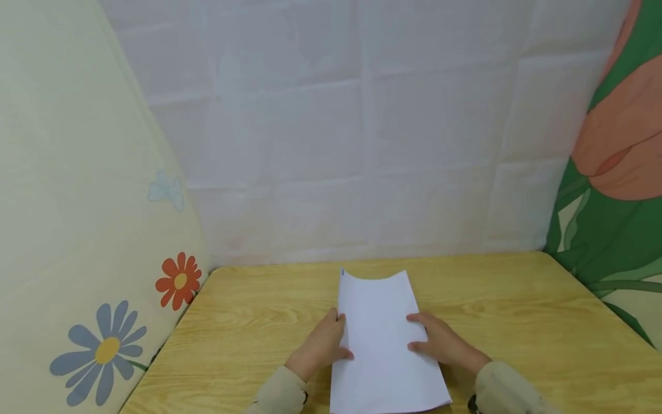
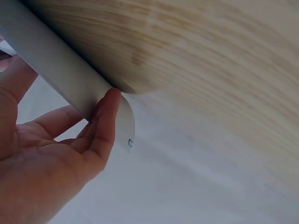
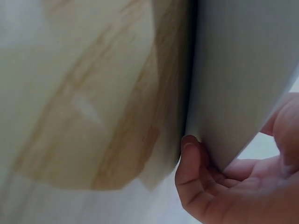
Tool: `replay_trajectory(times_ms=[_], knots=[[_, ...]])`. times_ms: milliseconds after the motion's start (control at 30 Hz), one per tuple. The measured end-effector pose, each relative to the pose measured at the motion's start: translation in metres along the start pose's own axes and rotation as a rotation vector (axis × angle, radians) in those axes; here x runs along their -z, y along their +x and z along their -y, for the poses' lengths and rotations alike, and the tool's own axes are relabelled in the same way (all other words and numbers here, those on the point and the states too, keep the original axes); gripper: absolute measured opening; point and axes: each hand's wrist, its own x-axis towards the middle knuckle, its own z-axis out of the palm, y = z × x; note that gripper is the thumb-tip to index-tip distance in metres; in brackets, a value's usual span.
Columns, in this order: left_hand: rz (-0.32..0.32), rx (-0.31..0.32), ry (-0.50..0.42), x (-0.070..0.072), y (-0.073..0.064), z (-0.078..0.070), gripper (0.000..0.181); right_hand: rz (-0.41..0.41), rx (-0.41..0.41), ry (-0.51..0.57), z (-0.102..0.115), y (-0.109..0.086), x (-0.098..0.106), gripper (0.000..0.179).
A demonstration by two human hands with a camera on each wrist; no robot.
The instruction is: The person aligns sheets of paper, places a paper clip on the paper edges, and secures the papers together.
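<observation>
A white sheet of paper (image 1: 380,345), possibly a thin stack, lies lengthwise at the front middle of the table, its long sides bent upward and its far edge dipping in a curve. My left hand (image 1: 322,343) grips the left long side, thumb over the top face. Opposite it, my right hand (image 1: 443,343) holds the right long side. In the left wrist view, the left fingers (image 2: 106,126) curl round the underside of the raised paper (image 2: 60,65), near a small blue mark at its corner. The right wrist view shows the right fingers (image 3: 191,172) curled under the paper's edge (image 3: 233,70).
The wood-grain table (image 1: 258,316) has rounded far corners. A creased white cloth (image 1: 362,126) hangs behind it. To the left is a pale cloth printed with flowers (image 1: 98,351); on the right stands one with a large coral flower and green leaves (image 1: 615,230).
</observation>
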Motion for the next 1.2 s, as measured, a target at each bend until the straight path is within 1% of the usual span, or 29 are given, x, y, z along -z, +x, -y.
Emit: replay_trajectory(times_ms=[100, 200, 333, 533, 633, 733, 833, 967, 1133, 1200], knots=[[0.009, 0.018, 0.019, -0.001, 0.001, -0.001, 0.080, 0.005, -0.022, -0.011, 0.003, 0.000, 0.000, 0.052], [0.027, 0.039, 0.046, -0.001, 0.002, -0.003, 0.079, 0.012, -0.026, -0.039, 0.006, 0.000, 0.000, 0.054], [0.058, 0.068, 0.054, 0.000, 0.004, -0.004, 0.074, 0.029, -0.049, -0.080, 0.009, 0.001, 0.001, 0.059], [0.133, 0.143, -0.021, -0.001, 0.005, -0.001, 0.074, 0.106, -0.123, -0.141, 0.010, 0.000, 0.000, 0.072], [0.176, 0.176, -0.051, -0.001, 0.006, 0.001, 0.074, 0.140, -0.126, -0.129, 0.011, -0.002, 0.001, 0.074], [0.198, 0.197, -0.063, 0.000, 0.008, 0.001, 0.073, 0.153, -0.100, -0.116, 0.010, -0.002, 0.002, 0.072], [0.194, 0.196, -0.036, -0.001, 0.013, 0.001, 0.071, 0.162, -0.085, -0.128, 0.008, 0.000, 0.003, 0.071], [0.167, 0.192, 0.011, -0.003, 0.019, 0.002, 0.068, 0.169, -0.058, -0.169, 0.008, 0.006, 0.003, 0.069], [0.148, 0.190, 0.011, -0.001, 0.026, 0.004, 0.064, 0.186, -0.023, -0.198, 0.007, 0.015, 0.005, 0.069], [0.145, 0.185, -0.001, 0.001, 0.029, 0.004, 0.062, 0.193, -0.025, -0.208, 0.006, 0.018, 0.007, 0.069]])
